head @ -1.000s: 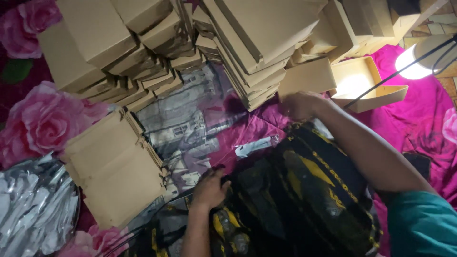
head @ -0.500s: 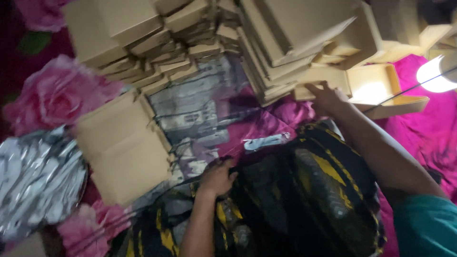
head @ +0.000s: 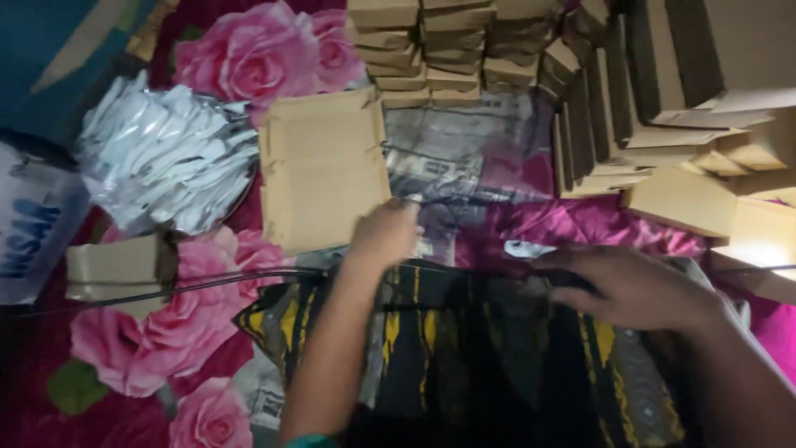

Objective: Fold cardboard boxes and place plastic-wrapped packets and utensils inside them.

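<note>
We rest our left hand on the near edge of the flat cardboard stack, fingers curled; our right hand lies spread on the dark patterned cloth.

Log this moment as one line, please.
left hand: at flat cardboard stack edge | right hand: resting on dark patterned cloth | nearby: foil packets

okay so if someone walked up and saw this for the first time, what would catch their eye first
Probably the stacks of flat brown cardboard boxes crowding the top and right, and the heap of shiny silver packets at the upper left. Beneath them lies a magenta cloth with big pink roses. In the foreground, the left hand touches a flattened cardboard piece, while the right hand rests on black-and-yellow patterned fabric.
</note>
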